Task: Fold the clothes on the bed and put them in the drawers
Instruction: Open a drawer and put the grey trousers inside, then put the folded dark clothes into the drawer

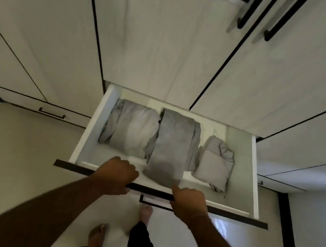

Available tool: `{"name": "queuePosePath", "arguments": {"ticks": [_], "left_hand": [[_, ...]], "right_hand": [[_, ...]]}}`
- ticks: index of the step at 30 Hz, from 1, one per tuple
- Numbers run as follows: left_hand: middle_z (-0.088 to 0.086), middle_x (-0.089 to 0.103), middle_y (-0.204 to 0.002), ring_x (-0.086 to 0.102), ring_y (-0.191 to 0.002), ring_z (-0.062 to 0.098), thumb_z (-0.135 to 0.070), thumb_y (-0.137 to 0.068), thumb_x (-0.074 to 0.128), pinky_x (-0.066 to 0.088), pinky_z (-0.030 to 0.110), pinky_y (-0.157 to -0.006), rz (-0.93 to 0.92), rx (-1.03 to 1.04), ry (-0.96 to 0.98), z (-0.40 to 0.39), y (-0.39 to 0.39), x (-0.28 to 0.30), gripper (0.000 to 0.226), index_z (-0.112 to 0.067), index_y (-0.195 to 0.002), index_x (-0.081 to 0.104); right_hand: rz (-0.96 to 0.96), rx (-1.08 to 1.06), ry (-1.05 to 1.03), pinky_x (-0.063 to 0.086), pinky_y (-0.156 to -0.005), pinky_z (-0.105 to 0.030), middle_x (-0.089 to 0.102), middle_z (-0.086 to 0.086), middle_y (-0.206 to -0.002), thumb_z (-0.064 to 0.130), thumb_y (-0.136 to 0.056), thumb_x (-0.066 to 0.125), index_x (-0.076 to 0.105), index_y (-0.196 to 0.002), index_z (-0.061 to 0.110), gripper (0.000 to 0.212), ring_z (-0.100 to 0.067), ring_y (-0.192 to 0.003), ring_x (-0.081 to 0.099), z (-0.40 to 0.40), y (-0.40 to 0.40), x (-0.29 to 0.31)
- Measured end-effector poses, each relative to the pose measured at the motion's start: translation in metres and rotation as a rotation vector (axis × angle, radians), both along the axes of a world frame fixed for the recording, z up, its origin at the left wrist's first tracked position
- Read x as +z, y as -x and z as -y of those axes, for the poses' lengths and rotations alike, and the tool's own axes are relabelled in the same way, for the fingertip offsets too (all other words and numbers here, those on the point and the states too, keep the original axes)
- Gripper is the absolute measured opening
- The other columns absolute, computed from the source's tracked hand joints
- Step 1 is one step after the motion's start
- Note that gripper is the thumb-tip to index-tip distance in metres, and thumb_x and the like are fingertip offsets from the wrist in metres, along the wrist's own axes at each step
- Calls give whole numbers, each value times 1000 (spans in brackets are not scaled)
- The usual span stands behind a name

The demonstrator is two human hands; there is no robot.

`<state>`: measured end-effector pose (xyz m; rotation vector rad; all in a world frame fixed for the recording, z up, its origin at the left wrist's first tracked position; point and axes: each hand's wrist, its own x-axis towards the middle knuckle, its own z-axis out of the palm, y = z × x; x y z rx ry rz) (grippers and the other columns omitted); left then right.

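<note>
Both hands' fingers (126, 190) round drawer front (79, 169), folded clothes (166, 149) beyond.

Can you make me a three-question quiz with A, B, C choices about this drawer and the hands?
1. Where do both hands grip?
A. a tall door handle
B. the drawer's front edge
C. the clothes

2. How many folded grey bundles lie in the drawer?
A. one
B. three
C. six

3. The drawer is:
A. pulled open
B. shut
C. lifted out onto the floor

Answers:
1 B, the left hand and right hand curl over the drawer front edge.
2 B, left bundle, middle bundle, right bundle.
3 A, its inside shows.
</note>
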<state>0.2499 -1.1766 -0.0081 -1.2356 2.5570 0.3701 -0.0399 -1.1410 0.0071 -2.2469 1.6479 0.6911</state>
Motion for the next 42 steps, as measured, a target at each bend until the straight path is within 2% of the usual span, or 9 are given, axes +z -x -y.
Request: {"name": "queuePosePath", "arguments": {"ticks": [3,7,13,18,21,27,32,38,42], "left_hand": [[-1,69,-97,67,-89,24,-47,-99,45,43,38,-72,99,288,13,-21,3,-5,32,-25,-101,68],[-2,73,-94,71,-87,21,-39,-100,45,46,32,-68,35,511,44,-21,3,-10,31,-22,-97,71],[-3,70,-114,67,-102,20,-28,-93,50,54,32,-92,-96,600,29,11,12,-5,29,-22,-113,72],[0,56,-143,54,-130,21,-35,-94,55,46,35,-109,-129,693,-48,59,30,-1,57,-19,-148,49],[4,43,-160,44,-144,23,-42,-95,62,41,37,-116,-229,834,-143,90,40,0,77,-17,-161,32],[10,39,-163,40,-148,28,-37,-95,71,33,37,-120,-572,1142,-235,159,74,-2,79,-11,-160,35],[4,21,-172,19,-158,22,-36,-96,71,19,40,-127,-758,1209,-317,197,90,-15,85,-16,-165,24],[7,-3,-174,-7,-160,18,-31,-99,65,-1,33,-126,-672,1111,-318,226,89,-44,90,-10,-166,8],[6,-6,-174,-5,-160,18,-29,-97,69,4,31,-125,-675,1009,-212,216,87,-59,94,-12,-166,8]], "right_hand": [[12,-189,83,51,-81,-36,72,-2,-108,50,-102,44,58,-120,26,33,-26,-100,69,-9,-1,-7],[81,-314,169,55,-80,-33,73,2,-104,45,-103,41,61,-116,26,31,-20,-95,70,-6,-2,-15],[267,-371,195,53,-85,-28,67,1,-119,38,-99,50,57,-130,26,33,-18,-108,64,24,9,-26],[384,-245,285,58,-93,-40,72,-9,-121,12,-69,84,70,-125,8,58,-30,-109,71,70,28,-34],[356,-182,247,44,-113,-38,62,-2,-141,20,-80,74,60,-139,16,61,-23,-130,59,105,42,-35],[301,-92,167,18,-127,-38,24,1,-170,29,-92,60,24,-162,24,80,-18,-156,21,176,66,-49],[302,-185,179,24,-125,-39,34,-2,-164,30,-87,63,27,-160,21,82,-22,-151,31,233,66,-53],[288,-225,184,40,-109,-40,44,-8,-146,34,-81,71,40,-151,17,78,-30,-136,43,268,52,-63],[317,-297,136,41,-110,-45,40,-8,-150,36,-83,75,35,-153,16,83,-31,-138,41,271,48,-72]]}}
